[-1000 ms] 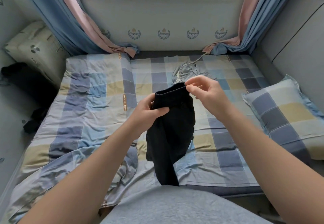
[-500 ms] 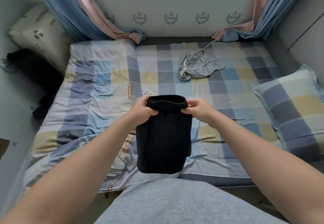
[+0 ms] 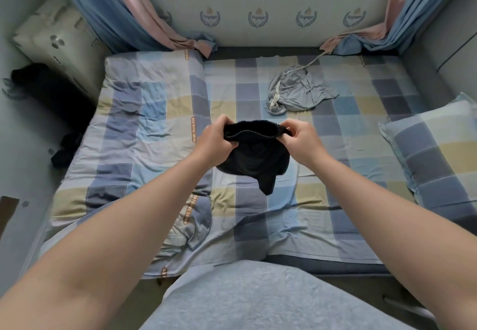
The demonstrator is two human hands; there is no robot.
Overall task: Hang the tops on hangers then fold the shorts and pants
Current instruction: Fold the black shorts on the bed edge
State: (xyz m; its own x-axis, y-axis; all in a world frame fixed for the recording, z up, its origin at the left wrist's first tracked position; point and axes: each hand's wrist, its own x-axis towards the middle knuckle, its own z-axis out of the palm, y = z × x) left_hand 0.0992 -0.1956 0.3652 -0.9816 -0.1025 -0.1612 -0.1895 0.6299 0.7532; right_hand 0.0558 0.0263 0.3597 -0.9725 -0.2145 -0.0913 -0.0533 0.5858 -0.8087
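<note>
Black shorts [image 3: 251, 160] hang over the middle of the bed, held by their elastic waistband. My left hand [image 3: 215, 140] grips the left end of the waistband and my right hand [image 3: 299, 140] pinches its right end. The waistband gapes open towards me, and the fabric below is bunched, with one leg tip pointing down. Grey shorts [image 3: 296, 92] with a white drawstring lie crumpled on the sheet farther back, right of centre.
The bed has a checked blue, grey and yellow sheet [image 3: 335, 200] and a folded quilt [image 3: 144, 123] on its left half. A matching pillow [image 3: 436, 146] lies at the right. Curtains [image 3: 144, 20] hang at both far corners. Dark clothes [image 3: 46, 89] sit left of the bed.
Both hands have carried the black shorts away from me and lower over the bed. The hanging fabric has bunched up under the waistband. The camera has tilted further down.
</note>
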